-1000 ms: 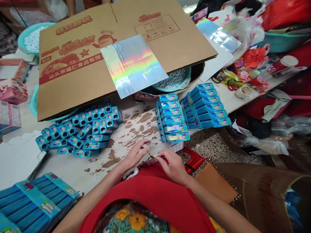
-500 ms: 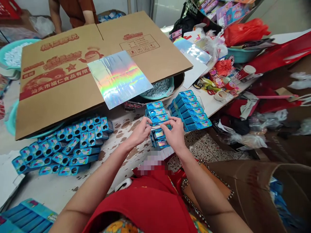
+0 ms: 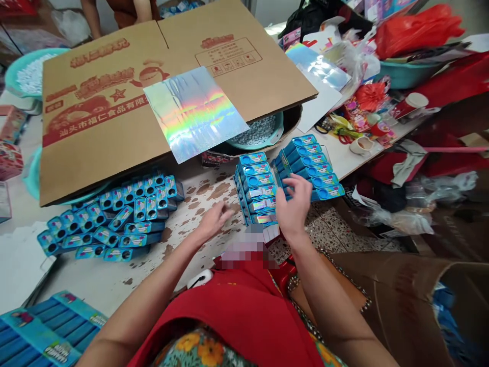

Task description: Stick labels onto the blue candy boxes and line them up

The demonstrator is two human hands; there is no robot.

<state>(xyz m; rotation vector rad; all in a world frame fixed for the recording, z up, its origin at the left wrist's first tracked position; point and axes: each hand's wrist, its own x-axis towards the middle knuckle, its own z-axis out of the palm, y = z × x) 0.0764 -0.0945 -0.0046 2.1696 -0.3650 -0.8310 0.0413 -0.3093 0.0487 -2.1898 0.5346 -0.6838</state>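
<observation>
Blue boxes (image 3: 256, 187) stacked in a neat row, long axes pointing away; right hand (image 3: 293, 208) spread just right of them, nearer; left hand (image 3: 214, 220) loosely open, left, on counter (image 3: 183, 224).

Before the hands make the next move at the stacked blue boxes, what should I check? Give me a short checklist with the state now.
1. Right hand at the neat stacks: ok, it lies over their near side.
2. Left hand free: ok, fingers spread over the table, holding nothing visible.
3. Stacks straight: ok, both the near one and the right stack stand in even rows.
4. Loose boxes in reach of the left hand: ok, the pile lies beside it.
5. Right stack safe from the table edge: not ok, it sits at the edge.
6. Sticker in the right hand: cannot tell, the palm is hidden.
</observation>
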